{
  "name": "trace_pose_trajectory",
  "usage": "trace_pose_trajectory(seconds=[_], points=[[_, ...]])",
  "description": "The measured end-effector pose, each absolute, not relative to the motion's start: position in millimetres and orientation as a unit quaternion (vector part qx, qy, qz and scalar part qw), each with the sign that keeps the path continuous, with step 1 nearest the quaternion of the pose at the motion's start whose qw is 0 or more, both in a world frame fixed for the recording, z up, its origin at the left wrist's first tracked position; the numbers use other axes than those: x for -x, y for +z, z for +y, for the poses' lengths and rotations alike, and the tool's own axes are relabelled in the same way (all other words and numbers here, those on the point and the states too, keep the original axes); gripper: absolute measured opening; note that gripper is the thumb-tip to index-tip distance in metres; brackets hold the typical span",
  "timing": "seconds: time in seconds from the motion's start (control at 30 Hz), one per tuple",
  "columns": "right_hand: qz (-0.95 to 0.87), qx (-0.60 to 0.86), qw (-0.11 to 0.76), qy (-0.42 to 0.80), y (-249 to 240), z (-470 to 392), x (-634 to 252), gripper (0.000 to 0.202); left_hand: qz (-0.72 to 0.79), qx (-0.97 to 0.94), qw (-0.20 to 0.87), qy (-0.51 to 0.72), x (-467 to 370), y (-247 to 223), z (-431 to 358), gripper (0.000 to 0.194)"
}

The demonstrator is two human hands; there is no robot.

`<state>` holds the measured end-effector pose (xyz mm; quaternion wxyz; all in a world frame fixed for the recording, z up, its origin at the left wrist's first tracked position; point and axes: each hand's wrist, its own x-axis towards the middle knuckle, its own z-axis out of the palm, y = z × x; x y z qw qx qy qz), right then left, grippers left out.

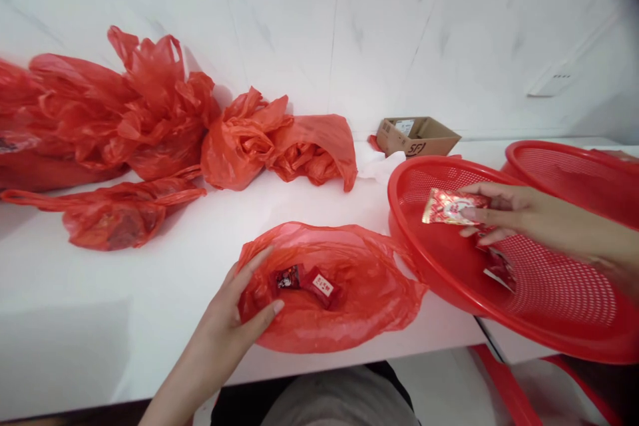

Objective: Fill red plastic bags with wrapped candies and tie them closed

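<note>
An opened red plastic bag (384,306) lies on the table in front of me, with two small dark-red wrapped packets (323,286) inside it. My left hand (239,309) rests at the bag's left rim, thumb and fingers spread apart and touching the plastic. Over a red plastic basket (429,266) with a perforated wall, my right hand (504,210) pinches a red-and-gold wrapped packet (444,206) between thumb and fingers. Below that hand, a few more red packets (499,269) lie in the basket, partly hidden by the hand.
Crumpled red plastic bags (150,106) crowd the back left, and a tied bag (120,219) with contents lies nearer. A small open cardboard box (424,136) stands by the wall. Another red basket (564,166) sits at the far right. The table's front edge runs close to my body.
</note>
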<state>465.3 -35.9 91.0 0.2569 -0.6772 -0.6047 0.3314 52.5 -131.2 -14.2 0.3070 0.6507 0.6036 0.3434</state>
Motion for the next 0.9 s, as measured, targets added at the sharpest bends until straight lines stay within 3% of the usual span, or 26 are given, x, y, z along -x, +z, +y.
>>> trace_pose_trajectory(seconds=[0.1, 0.3, 0.63, 0.9], points=[[-0.605, 0.612, 0.257, 0.439, 109, -50, -429, 0.034, 0.595, -0.654, 0.310, 0.349, -56, -13, -130, 0.062], [-0.634, 0.524, 0.241, 0.515, 110, -63, -378, 0.031, 0.593, -0.642, 0.324, 0.363, -60, -9, -131, 0.060], [-0.669, 0.478, 0.127, 0.555, 82, -61, -327, 0.029, 0.586, -0.639, 0.327, 0.375, -62, -10, -133, 0.060], [-0.633, 0.428, 0.142, 0.630, 81, -59, -320, 0.028, 0.601, -0.600, 0.363, 0.382, -67, -8, -130, 0.051]])
